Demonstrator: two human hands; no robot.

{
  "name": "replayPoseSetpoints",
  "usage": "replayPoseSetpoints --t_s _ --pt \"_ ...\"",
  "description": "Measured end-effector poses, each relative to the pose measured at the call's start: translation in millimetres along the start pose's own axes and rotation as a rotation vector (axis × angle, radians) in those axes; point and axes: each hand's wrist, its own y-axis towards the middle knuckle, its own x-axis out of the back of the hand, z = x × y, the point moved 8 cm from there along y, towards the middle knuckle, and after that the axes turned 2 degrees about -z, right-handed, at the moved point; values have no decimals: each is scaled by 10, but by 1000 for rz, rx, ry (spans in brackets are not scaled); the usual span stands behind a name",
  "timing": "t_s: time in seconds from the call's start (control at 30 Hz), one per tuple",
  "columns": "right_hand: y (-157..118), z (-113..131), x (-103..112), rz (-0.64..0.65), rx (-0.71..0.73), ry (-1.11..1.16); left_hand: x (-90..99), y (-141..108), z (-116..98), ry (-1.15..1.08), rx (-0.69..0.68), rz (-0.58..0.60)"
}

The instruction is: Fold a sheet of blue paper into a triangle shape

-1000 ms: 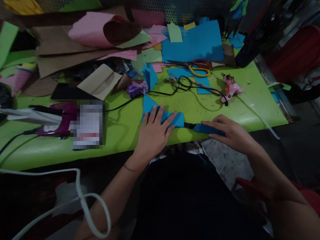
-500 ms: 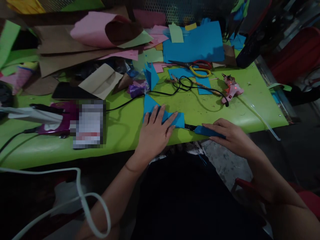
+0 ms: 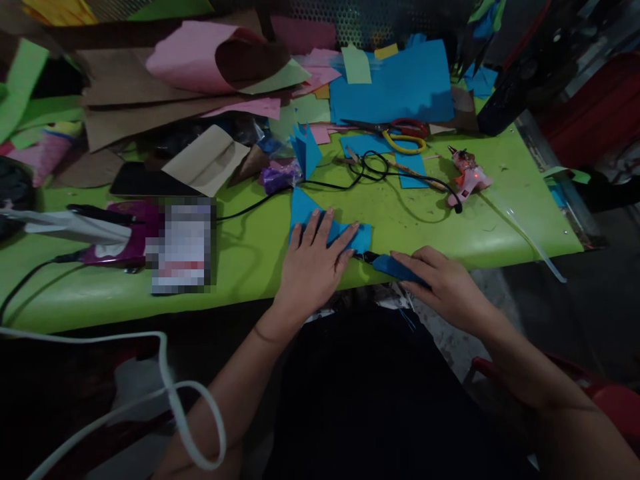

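My left hand (image 3: 314,257) lies flat with spread fingers on a piece of blue paper (image 3: 303,207), holding it against the green table top (image 3: 240,253). In my right hand (image 3: 440,283) is a blue utility knife (image 3: 393,265), its dark front end pointing left. That end is at the lower right edge of the blue paper, close to my left thumb. Whether the blade is in the paper I cannot make out. Just behind the paper lie a purple wrapped bundle (image 3: 280,176) and a folded blue paper piece (image 3: 309,152).
A pink glue gun (image 3: 470,179) with a red light trails a black cord across the table. Scissors (image 3: 405,137) with red and yellow handles lie by blue sheets (image 3: 400,90). A purple tissue box (image 3: 120,243) stands left. The table's front edge runs beneath my wrists.
My right hand has moved the utility knife left along the paper's lower edge, nearer my left thumb. My left hand keeps its place on the paper. The whole view has shifted slightly.
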Motion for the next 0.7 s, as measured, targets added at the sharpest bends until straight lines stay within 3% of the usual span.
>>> replayPoseSetpoints --t_s 0.17,0.4,0.7 --pt "20 76 -6 -9 10 -5 23 0 10 -15 5 -11" --pt "-91 -40 111 -10 -22 -37 91 21 51 8 -13 9" --pt "-61 53 19 -7 -37 -19 74 34 43 -1 -5 26"
